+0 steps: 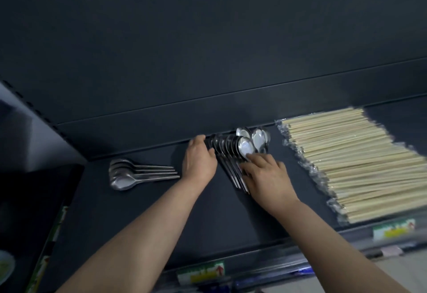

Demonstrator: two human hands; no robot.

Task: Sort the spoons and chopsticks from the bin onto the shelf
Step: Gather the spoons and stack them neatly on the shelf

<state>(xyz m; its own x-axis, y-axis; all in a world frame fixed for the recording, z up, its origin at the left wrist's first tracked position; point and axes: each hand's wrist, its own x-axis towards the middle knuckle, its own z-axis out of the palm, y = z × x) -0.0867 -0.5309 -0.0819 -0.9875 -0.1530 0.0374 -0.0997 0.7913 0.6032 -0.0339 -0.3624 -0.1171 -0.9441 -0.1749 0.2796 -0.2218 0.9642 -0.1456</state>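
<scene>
Spoons (227, 146) lay overlapped at the back of the shelf (138, 214), left hand (199, 162) cupping their end and right hand (265, 177) pressing flat-fingered on the handles, seemingly to square the row.

Front of the shelf open, back crowded

The shelf (231, 223) is bare across its front, between and beside the forearms. At the back wall a spoon row (231, 147) blocks the middle, with the left hand (198, 163) and right hand (265, 173) pressed against it. A smaller spoon set (138, 173) lies left and wrapped chopsticks (346, 161) fill the right, with a bare strip between them and the row.
</scene>
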